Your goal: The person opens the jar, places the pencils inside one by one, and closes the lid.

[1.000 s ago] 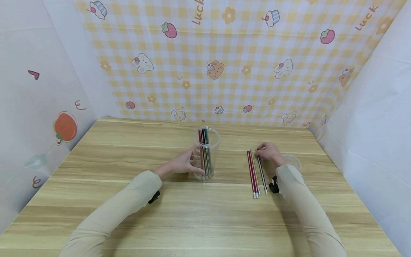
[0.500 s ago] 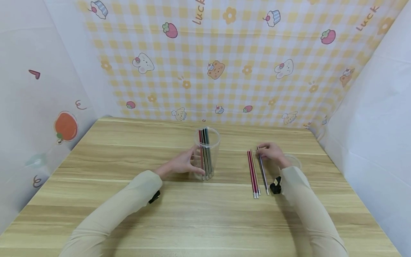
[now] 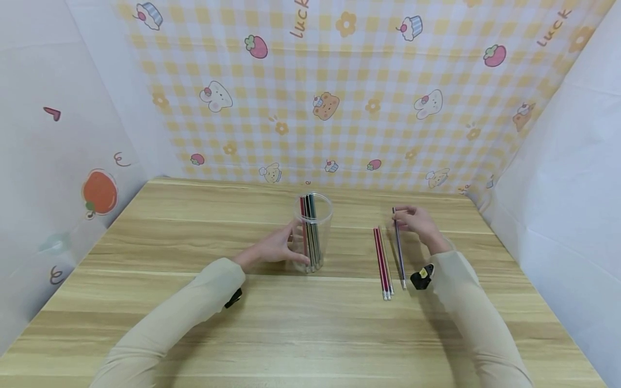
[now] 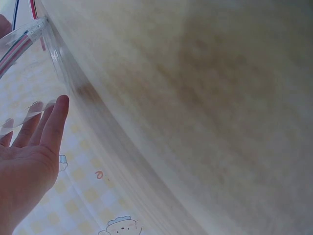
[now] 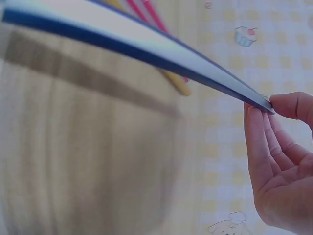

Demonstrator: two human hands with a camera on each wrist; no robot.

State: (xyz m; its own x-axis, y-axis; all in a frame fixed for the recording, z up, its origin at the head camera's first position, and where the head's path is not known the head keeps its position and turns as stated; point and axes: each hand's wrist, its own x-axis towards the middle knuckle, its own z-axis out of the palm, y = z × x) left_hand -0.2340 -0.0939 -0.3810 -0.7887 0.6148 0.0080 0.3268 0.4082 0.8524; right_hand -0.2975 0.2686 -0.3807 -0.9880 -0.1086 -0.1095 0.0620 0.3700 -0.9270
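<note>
Right wrist view showed a dark blue pencil [image 5: 146, 46] pinched at its far end between the thumb and fingers of the right hand [image 5: 281, 166]. In the head view that end was raised above the tabletop [image 3: 310, 323]; whether the silver near end touched the wood could not be told. Just to its left lay two red pencils [image 3: 379, 258] and a yellow pencil [image 3: 385, 258], side by side, their far ends toward the wall.

Farther left, a clear cup [image 3: 326, 234] stood upright, with a bunch of pencils [image 3: 311, 231], one red and others dark, standing inside against its left part. The left hand [image 3: 277, 245] held the cup, thumb across the near side and fingers round the back. Pale sleeves [image 3: 179, 307] covered both arms. Behind the tabletop hung a yellow-and-white checked cloth [image 3: 276, 70] printed with strawberries, cupcakes and animals.
</note>
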